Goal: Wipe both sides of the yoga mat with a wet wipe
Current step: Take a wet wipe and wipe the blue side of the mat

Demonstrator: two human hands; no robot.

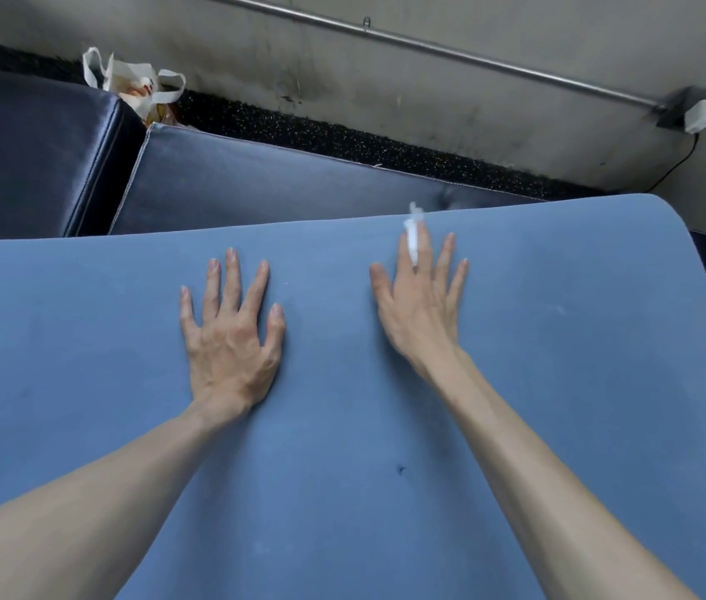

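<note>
A blue yoga mat [342,491] lies spread out in front of me and fills most of the view; its far right corner is rounded. My left hand [230,339] rests flat on the mat with fingers spread and straight, holding nothing. My right hand [418,313] also lies palm down on the mat near its far edge. A twisted white wet wipe [412,236] is pinched between its index and middle fingers and sticks out past the fingertips.
Dark navy padded gym mats [256,188] lie beyond the yoga mat, with another [26,153] at the left. A cream tote bag [134,86] stands between them by the wall. A metal rail [429,47] and a white plug [698,116] are on the wall.
</note>
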